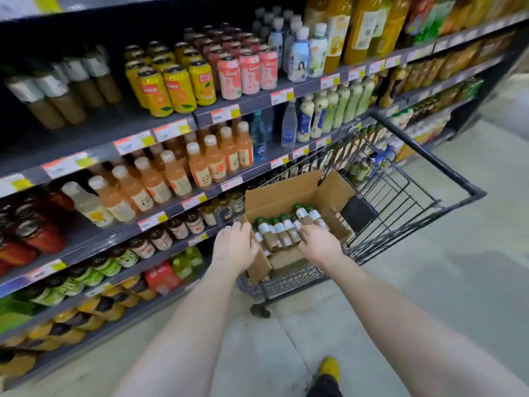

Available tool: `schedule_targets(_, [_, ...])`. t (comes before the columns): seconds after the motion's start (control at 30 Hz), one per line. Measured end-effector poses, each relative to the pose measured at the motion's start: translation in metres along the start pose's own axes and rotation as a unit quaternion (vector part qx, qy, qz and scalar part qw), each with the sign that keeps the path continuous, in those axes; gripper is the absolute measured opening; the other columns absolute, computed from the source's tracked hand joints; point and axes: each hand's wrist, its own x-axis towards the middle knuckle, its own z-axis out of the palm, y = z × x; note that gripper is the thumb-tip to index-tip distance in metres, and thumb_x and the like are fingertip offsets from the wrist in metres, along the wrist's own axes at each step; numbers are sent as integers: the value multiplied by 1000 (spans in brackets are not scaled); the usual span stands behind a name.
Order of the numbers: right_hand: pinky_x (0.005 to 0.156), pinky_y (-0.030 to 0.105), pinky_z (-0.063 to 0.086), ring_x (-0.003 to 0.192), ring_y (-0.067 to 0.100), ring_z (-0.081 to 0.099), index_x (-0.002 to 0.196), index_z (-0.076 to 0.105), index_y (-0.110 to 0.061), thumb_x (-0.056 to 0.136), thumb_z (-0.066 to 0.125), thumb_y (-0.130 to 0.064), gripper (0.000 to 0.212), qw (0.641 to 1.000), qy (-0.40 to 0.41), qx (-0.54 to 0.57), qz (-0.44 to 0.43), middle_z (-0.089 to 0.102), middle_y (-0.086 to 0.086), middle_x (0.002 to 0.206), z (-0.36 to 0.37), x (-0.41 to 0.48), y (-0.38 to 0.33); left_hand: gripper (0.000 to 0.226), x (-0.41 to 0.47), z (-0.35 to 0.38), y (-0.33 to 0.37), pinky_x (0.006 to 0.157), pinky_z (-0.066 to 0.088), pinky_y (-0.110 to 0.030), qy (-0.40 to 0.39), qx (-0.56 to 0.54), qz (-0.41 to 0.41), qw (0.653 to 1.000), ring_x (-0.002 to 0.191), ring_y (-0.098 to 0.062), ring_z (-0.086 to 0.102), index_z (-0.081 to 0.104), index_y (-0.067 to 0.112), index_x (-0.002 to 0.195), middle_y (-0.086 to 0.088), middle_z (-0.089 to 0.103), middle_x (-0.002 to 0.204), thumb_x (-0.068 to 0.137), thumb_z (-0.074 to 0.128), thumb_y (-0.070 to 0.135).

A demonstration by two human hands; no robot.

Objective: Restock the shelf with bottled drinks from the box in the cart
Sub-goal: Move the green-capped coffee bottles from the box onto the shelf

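An open cardboard box (282, 196) sits in a black wire cart (406, 193) beside the drinks shelf (94, 133). Several brown bottled drinks with green caps and white labels (282, 229) stand inside the box. My left hand (234, 246) rests on the box's near left edge, fingers spread over the flap. At the right end of the row, my right hand (317, 242) is wrapped around the lower part of a brown bottle (316, 217). Matching brown bottles (57, 93) stand at the left of the upper shelf, with bare shelf space in front of them.
The shelves hold yellow and pink cans (200, 78), peach-coloured bottles (177, 173), jars and large juice bottles (363, 27). The cart stands close against the shelf front. Grey floor (429, 282) opens to the right. My yellow shoe (329, 368) shows at the bottom.
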Motion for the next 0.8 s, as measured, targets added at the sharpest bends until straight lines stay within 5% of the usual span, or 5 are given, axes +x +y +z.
schedule_targets(0.33, [76, 41, 60, 87, 29, 68, 131, 59, -21, 83, 54, -20, 48, 997, -55, 50, 13, 71, 3, 98, -26, 75, 108, 36, 76, 45, 109, 82, 47, -40, -77, -43, -80, 993, 106, -30, 58, 52, 19, 127, -8, 59, 119, 100, 46, 40])
schedule_targets(0.53, [77, 38, 57, 92, 30, 67, 123, 60, -26, 85, 57, -18, 39, 997, -76, 33, 7, 71, 3, 102, -23, 129, 132, 45, 112, 57, 111, 89, 52, -45, -112, -96, -156, 977, 114, -32, 55, 49, 19, 137, -10, 56, 125, 99, 48, 43])
schedule_targets(0.8, [71, 34, 48, 98, 34, 66, 109, 63, -22, 86, 60, -35, 27, 990, -138, -32, -9, 68, 8, 106, -11, 213, 147, 38, 183, 93, 97, 85, 51, -40, -155, -74, -153, 973, 113, -31, 58, 54, 17, 132, -10, 59, 125, 101, 48, 39])
